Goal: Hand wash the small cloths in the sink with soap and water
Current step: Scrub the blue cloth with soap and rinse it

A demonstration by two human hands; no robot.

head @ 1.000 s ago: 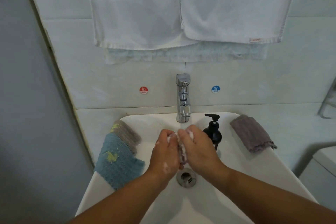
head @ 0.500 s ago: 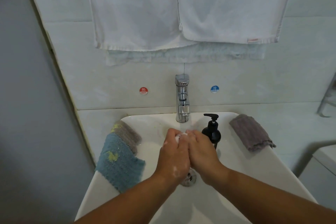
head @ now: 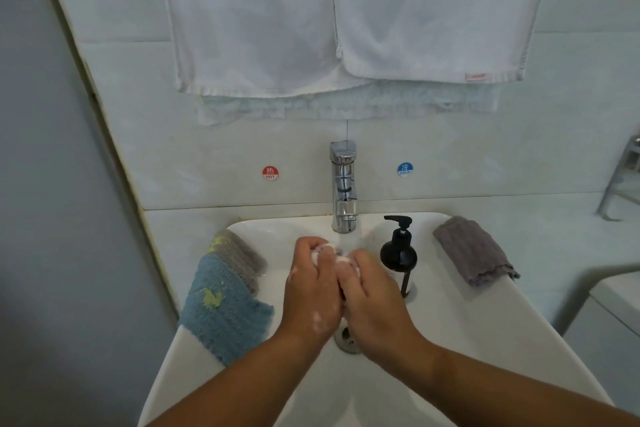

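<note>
The cloth [head: 330, 255] being washed is a small lathered wad, bunched between the 2 hands over the middle of the sink [head: 450, 340]. It sits just near of the faucet [head: 343, 187] and above the drain [head: 348, 343]. Only white, foamy folds show between the fingers, so its colour cannot be told.

The left hand [head: 311, 295] and right hand [head: 375, 302] are pressed together, fingers curled round the wad. This hold suits rubbing cloth against cloth to work soap in, so the step is judged to be scrubbing. Working over the basin lets suds fall toward the drain. Foam spots lie on the back of the left hand. Whether water runs cannot be told.

The soap bottle [head: 398, 253] stands upright just right of the hands, within reach. On the left rim a blue cloth [head: 221, 312] overlaps a grey-brown cloth [head: 239, 255]. On the right rim, well apart, lies 1 grey cloth [head: 474, 250]. The split probably separates washed from unwashed, but which is which cannot be told. White towels [head: 259, 17] hang on the far wall.
</note>
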